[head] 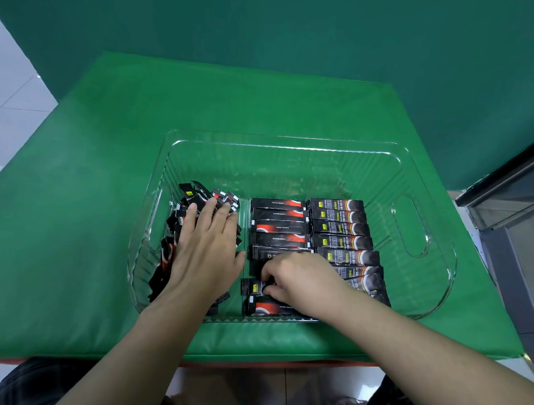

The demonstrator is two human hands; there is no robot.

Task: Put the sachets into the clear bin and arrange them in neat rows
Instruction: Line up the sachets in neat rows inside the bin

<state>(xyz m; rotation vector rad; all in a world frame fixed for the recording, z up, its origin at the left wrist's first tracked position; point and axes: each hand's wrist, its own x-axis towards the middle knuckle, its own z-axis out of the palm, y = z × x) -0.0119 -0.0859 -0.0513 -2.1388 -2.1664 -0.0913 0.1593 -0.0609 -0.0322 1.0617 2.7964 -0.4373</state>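
Green mat (107, 209) under clear bin (422, 290); grey cabinet (511, 222) right.

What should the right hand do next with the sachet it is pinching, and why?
Probably lay that sachet flat into the middle row, squared with its neighbours. The right hand pinches it at the row's near end, inside the clear bin, while the left hand rests on the loose pile.
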